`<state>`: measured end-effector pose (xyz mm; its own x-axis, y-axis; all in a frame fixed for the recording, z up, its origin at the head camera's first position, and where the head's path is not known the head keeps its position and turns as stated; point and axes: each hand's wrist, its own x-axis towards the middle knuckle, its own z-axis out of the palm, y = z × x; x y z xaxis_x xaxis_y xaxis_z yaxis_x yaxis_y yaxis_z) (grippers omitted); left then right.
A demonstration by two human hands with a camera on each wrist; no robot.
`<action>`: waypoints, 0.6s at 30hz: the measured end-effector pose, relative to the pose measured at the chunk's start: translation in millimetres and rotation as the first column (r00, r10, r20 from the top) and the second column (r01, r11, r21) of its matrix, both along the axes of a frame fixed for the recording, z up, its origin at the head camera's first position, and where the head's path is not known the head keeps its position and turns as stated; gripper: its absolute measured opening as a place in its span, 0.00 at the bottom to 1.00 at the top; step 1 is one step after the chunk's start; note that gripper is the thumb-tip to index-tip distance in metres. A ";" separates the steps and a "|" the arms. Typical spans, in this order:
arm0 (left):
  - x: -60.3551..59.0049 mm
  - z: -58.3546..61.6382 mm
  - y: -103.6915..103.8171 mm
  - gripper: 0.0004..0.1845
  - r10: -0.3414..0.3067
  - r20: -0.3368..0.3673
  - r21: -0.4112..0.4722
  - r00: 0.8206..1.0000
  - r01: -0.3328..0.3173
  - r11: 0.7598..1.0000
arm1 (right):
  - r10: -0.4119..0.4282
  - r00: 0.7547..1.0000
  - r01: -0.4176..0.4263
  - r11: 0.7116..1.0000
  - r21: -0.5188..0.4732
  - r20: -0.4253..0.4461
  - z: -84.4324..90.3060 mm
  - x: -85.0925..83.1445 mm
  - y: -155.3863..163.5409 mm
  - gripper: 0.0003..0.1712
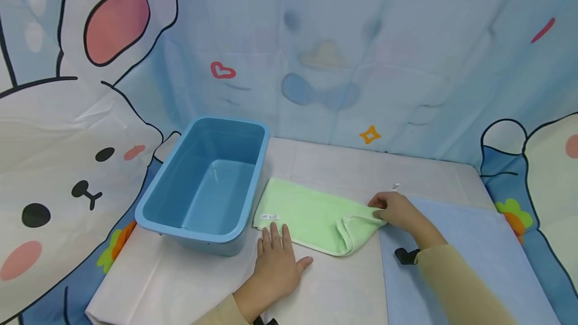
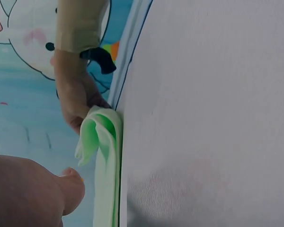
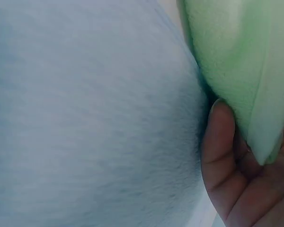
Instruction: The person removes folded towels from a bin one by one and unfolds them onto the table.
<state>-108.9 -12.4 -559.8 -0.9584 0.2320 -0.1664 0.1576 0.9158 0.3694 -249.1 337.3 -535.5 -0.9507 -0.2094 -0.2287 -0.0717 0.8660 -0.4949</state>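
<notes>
A light green towel (image 1: 307,209), folded into a long strip with a small white label, lies on the white-covered table. Its right end is lifted and curls over on itself. My right hand (image 1: 399,214) pinches that end at the corner; the right wrist view shows the thumb and fingers (image 3: 220,142) at the tip of the green cloth. My left hand (image 1: 277,267) lies palm down with fingers spread, its fingertips at the towel's near left edge. Beneath my right forearm, a pale blue towel (image 1: 469,250) is spread flat.
A blue plastic basin (image 1: 198,234) stands left of the green towel, with nothing seen inside. A printed cartoon curtain (image 1: 406,64) hangs behind the table. A small white tag (image 1: 395,187) sticks up behind my right hand.
</notes>
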 end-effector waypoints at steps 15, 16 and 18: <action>-39.3 -1.5 -9.8 0.53 0.074 -0.079 0.053 0.994 -0.070 0.996 | 0.026 0.999 -0.026 1.000 0.005 0.036 0.4 44.0 -13.0 0.27; -41.5 -1.6 -9.5 0.54 0.075 -0.082 0.052 0.994 -0.071 0.996 | 0.024 0.999 -0.024 1.000 -0.001 0.034 0.4 46.0 -13.4 0.27; -46.6 -1.8 -8.8 0.54 0.076 -0.083 0.050 0.994 -0.072 0.996 | 0.023 0.999 -0.023 1.000 -0.009 0.026 -0.1 50.1 -14.1 0.26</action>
